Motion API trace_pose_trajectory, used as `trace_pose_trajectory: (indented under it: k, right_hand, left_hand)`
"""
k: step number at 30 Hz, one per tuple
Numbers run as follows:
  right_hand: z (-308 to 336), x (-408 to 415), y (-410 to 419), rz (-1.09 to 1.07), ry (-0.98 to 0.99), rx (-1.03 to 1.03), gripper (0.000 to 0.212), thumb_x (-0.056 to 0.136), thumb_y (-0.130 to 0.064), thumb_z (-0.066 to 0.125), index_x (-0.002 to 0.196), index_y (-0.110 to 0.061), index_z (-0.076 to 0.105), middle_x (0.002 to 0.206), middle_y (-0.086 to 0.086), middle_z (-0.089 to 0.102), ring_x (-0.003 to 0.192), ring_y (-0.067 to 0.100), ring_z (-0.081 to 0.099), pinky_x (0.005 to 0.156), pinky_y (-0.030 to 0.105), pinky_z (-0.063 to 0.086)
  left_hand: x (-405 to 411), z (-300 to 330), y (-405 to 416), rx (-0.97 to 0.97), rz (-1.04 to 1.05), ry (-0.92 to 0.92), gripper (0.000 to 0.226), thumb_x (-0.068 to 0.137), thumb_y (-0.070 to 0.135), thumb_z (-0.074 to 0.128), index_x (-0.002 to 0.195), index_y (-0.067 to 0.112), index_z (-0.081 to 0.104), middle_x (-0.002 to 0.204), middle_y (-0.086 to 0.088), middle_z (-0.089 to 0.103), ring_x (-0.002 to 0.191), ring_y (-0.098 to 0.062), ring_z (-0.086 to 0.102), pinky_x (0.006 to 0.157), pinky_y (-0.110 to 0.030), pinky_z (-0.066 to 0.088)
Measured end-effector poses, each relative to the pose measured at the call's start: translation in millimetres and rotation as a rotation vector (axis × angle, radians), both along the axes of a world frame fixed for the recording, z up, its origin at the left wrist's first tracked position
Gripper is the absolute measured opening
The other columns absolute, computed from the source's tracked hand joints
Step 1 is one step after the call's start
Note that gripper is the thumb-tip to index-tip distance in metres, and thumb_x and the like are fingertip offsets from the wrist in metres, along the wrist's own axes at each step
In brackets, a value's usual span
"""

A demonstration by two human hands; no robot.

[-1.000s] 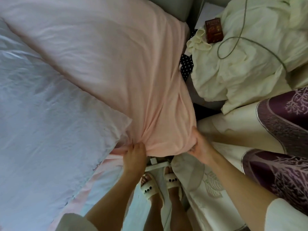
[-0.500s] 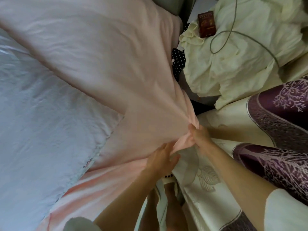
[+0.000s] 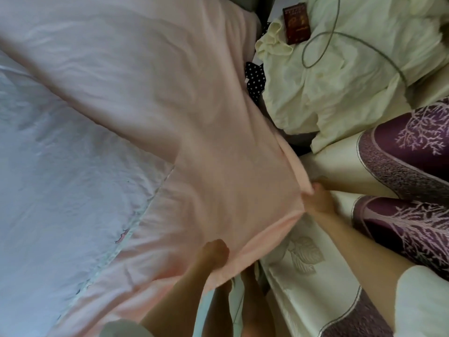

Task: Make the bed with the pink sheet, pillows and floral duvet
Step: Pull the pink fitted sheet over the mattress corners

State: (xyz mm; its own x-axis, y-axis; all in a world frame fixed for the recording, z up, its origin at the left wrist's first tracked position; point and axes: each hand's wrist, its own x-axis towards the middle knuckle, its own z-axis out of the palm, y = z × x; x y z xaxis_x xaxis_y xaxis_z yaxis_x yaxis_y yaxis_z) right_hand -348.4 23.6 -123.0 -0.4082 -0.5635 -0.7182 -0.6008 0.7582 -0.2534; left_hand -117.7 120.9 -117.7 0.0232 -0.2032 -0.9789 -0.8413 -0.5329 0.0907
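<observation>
I look down from the head camera at the corner of the bed. The pink sheet is spread across the middle of the view, from the top left down to the lower centre, and it lies over a pale blue-white cover that fills the left side. The picture is a little blurred, so small details I cannot read.

The left hand is at the lower edge of the pink sheet, near the bottom centre. It lies on the cloth with the fingers bent; I think it pinches the edge, but because of the blur I cannot tell for sure if it is closed on it. The right hand is at the right corner of the sheet, and here the fingers are closed on the pink hem, with the cloth pulled tight from that corner.

Just beside the right hand, on the right side, lies the floral duvet, cream with purple panels and a pale branch pattern. The right forearm passes over its cream part. Above it, at the top right, there is a crumpled pale yellow cloth. On this cloth rests a small dark red booklet, and a thin grey cable makes a loop over it. Between the pink sheet and the yellow cloth I see a piece of black fabric with white dots.

At the bottom centre the person's bare legs are visible under the sheet's edge.
</observation>
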Motion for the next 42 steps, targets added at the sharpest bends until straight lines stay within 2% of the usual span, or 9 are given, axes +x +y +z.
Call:
trace_pose_trajectory:
  k: [3, 9, 15, 25, 32, 35, 36, 39, 42]
  right_hand:
    - [5.8, 11.7, 6.4, 0.067, -0.190, 0.174, 0.058, 0.091, -0.022, 0.052, 0.144, -0.011, 0.033, 0.143, 0.016, 0.045, 0.127, 0.034, 0.047, 0.104, 0.043, 0.042]
    - [10.2, 43.4, -7.2, 0.086, -0.327, 0.141, 0.051, 0.099, -0.019, 0.039, 0.148, -0.011, 0.026, 0.154, 0.011, 0.030, 0.140, 0.026, 0.032, 0.111, 0.034, 0.029]
    - [1.8, 58.6, -35.1, 0.082, -0.362, 0.029, 0.044, 0.101, -0.019, 0.033, 0.145, -0.013, 0.034, 0.149, 0.008, 0.038, 0.135, 0.025, 0.039, 0.109, 0.032, 0.032]
    - [-9.9, 97.8, -128.4, 0.133, -0.469, -0.347, 0.039, 0.101, -0.012, 0.033, 0.139, -0.010, 0.042, 0.139, 0.009, 0.050, 0.128, 0.022, 0.049, 0.108, 0.036, 0.041]
    - [2.7, 134.1, -243.2, 0.243, -0.429, -0.688, 0.042, 0.100, -0.010, 0.033, 0.141, -0.010, 0.039, 0.140, 0.007, 0.050, 0.131, 0.018, 0.045, 0.109, 0.026, 0.035]
    - [-6.2, 143.1, -285.1, 0.271, -0.329, -0.730, 0.030, 0.099, -0.010, 0.031, 0.123, -0.014, 0.048, 0.105, -0.005, 0.054, 0.107, 0.013, 0.046, 0.091, 0.021, 0.035]
    - [-8.0, 145.1, -295.0, 0.286, -0.279, -0.727, 0.035, 0.099, -0.009, 0.030, 0.131, -0.009, 0.045, 0.103, -0.004, 0.050, 0.104, 0.011, 0.044, 0.089, 0.020, 0.033]
    - [-13.8, 158.2, -323.8, 0.331, -0.253, -0.651, 0.050, 0.102, -0.017, 0.027, 0.150, -0.013, 0.014, 0.151, 0.006, 0.031, 0.138, 0.020, 0.032, 0.110, 0.025, 0.023]
    - [-24.9, 180.3, -349.9, 0.363, -0.329, -0.546, 0.056, 0.102, -0.031, 0.019, 0.151, -0.017, -0.006, 0.160, 0.006, -0.003, 0.148, 0.023, -0.001, 0.120, 0.038, 0.002]
  left_hand:
    - [0.7, -4.8, -20.6, -0.170, -0.029, -0.056, 0.044, 0.097, 0.033, 0.041, 0.138, 0.016, 0.040, 0.141, -0.012, 0.043, 0.126, -0.029, 0.046, 0.107, -0.038, 0.038]
    - [7.3, 12.3, -88.1, -0.567, -0.223, -0.122, 0.043, 0.097, 0.029, 0.039, 0.139, 0.020, 0.038, 0.145, -0.007, 0.040, 0.131, -0.028, 0.038, 0.106, -0.044, 0.038]
    - [8.5, 20.8, -152.5, -0.886, -0.518, -0.256, 0.049, 0.094, 0.016, 0.040, 0.142, 0.022, 0.032, 0.155, -0.007, 0.021, 0.144, -0.028, 0.012, 0.114, -0.046, 0.020]
    - [44.1, 9.4, -266.0, -0.966, -0.409, -0.334, 0.053, 0.098, 0.030, 0.036, 0.147, 0.026, 0.016, 0.160, -0.004, 0.000, 0.147, -0.030, -0.005, 0.117, -0.053, 0.009]
    - [74.8, -11.7, -342.5, -1.012, -0.311, -0.414, 0.065, 0.095, 0.052, 0.027, 0.148, 0.036, -0.008, 0.159, -0.002, -0.016, 0.145, -0.032, -0.017, 0.114, -0.062, 0.002]
    - [88.9, -23.7, -373.2, -1.047, -0.299, -0.470, 0.067, 0.093, 0.059, 0.020, 0.147, 0.037, -0.012, 0.158, -0.001, -0.019, 0.144, -0.032, -0.019, 0.111, -0.066, -0.002]
    - [91.7, -28.3, -378.7, -1.072, -0.302, -0.481, 0.066, 0.092, 0.060, 0.017, 0.147, 0.037, -0.012, 0.158, -0.001, -0.019, 0.144, -0.032, -0.019, 0.111, -0.067, -0.003]
    - [98.6, -48.7, -384.3, -1.170, -0.354, -0.537, 0.067, 0.090, 0.063, 0.010, 0.147, 0.037, -0.013, 0.158, -0.003, -0.017, 0.145, -0.033, -0.016, 0.110, -0.068, -0.002]
    - [99.5, -60.4, -384.1, -1.218, -0.368, -0.570, 0.068, 0.088, 0.064, 0.004, 0.146, 0.036, -0.015, 0.159, -0.005, -0.016, 0.145, -0.034, -0.014, 0.110, -0.068, -0.001]
